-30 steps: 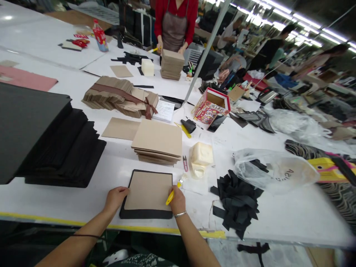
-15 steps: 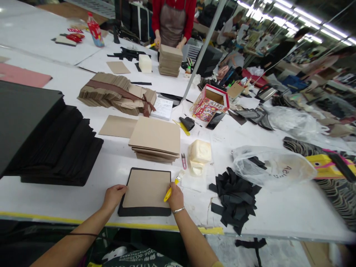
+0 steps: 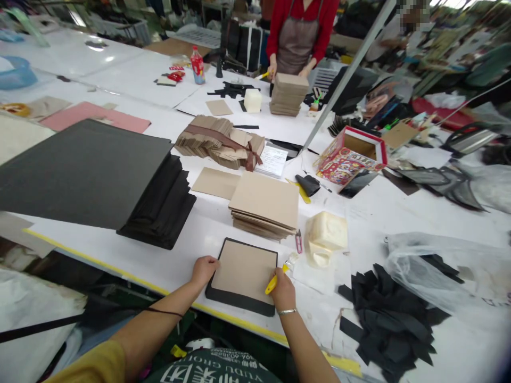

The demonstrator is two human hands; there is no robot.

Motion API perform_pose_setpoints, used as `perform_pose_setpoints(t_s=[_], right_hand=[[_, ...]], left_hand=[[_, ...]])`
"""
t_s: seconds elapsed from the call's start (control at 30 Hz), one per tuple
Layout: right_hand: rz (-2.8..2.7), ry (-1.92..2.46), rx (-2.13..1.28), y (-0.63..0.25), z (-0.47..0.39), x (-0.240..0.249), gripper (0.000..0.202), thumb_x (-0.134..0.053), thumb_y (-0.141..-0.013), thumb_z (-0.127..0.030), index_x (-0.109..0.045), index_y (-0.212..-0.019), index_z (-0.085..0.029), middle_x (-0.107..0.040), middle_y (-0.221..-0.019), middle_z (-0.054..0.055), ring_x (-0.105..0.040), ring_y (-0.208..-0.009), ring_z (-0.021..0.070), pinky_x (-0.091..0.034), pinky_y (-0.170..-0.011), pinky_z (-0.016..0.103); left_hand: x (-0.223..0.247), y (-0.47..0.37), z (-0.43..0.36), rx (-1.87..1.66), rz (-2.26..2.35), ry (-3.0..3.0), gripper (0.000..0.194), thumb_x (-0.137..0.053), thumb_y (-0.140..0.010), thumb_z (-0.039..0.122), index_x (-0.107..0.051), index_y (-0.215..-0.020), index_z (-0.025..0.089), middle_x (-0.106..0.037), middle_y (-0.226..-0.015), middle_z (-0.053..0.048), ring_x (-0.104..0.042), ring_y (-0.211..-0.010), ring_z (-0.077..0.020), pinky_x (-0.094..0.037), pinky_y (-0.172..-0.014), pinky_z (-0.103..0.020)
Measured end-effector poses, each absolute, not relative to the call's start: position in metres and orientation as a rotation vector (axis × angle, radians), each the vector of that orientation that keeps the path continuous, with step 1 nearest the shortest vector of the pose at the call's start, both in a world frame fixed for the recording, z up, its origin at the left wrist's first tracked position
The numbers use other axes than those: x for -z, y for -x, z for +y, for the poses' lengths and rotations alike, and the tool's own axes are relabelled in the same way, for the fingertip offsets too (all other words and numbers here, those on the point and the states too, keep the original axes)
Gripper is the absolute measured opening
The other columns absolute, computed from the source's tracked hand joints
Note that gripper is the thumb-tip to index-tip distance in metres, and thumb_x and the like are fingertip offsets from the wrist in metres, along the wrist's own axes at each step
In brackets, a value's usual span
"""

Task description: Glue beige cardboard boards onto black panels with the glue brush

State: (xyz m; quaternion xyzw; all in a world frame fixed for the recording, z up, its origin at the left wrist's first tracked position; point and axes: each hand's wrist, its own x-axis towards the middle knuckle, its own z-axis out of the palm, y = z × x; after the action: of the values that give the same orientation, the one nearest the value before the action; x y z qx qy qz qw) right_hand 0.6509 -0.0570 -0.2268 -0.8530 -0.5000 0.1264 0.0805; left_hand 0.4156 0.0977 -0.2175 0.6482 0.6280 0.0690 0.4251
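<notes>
A beige board [image 3: 244,271] lies on a black sheet [image 3: 239,302] near the table's front edge, with black showing around it, widest along the near side. My left hand [image 3: 204,271] has its fingers closed at the board's left edge. At the right edge, my right hand [image 3: 284,290] is closed around a yellow-handled brush [image 3: 272,283], whose bristles point up and away. Behind lies a stack of beige boards [image 3: 265,199]. Small pink snips [image 3: 299,242] and a whitish plastic container [image 3: 327,231] stand to the right of that stack.
A tall pile of black sheets [image 3: 91,170] is at the left. Black strips [image 3: 393,319] and a clear plastic bag [image 3: 435,266] lie at the right. Farther back are a red patterned box [image 3: 349,159], a metal pole [image 3: 351,72] and a person in a red top [image 3: 299,32].
The view has swung to the left, so everything sits farther right in the picture and more of the left side shows. Both hands keep the same places at the board.
</notes>
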Motion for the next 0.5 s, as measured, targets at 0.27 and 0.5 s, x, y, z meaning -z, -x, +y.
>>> perform_pose_setpoints(t_s=[0.27, 0.5], right_hand=[[-1.386, 2.681, -0.273, -0.651, -0.059, 0.211, 0.022, -0.050, -0.082, -0.031, -0.045, -0.097, -0.015, -0.053, -0.082, 0.006, -0.053, -0.067, 0.0158, -0.034, -0.055, 0.023], [-1.380, 2.653, -0.287, -0.638, -0.074, 0.217, 0.017, -0.044, -0.086, -0.022, -0.046, -0.101, -0.015, -0.056, -0.082, 0.007, -0.056, -0.072, 0.0170, -0.038, -0.060, 0.025]], left_hand=[[0.212, -0.420, 0.104, -0.139, 1.440, -1.905, 0.036, -0.055, -0.071, 0.015, -0.059, -0.107, 0.011, -0.060, -0.095, -0.009, -0.056, -0.088, -0.0186, -0.041, -0.082, -0.027], [0.213, -0.439, 0.111, -0.087, 1.356, -1.973, 0.031, -0.050, -0.075, 0.019, -0.061, -0.103, 0.013, -0.060, -0.093, -0.009, -0.058, -0.084, -0.0176, -0.042, -0.081, -0.025]])
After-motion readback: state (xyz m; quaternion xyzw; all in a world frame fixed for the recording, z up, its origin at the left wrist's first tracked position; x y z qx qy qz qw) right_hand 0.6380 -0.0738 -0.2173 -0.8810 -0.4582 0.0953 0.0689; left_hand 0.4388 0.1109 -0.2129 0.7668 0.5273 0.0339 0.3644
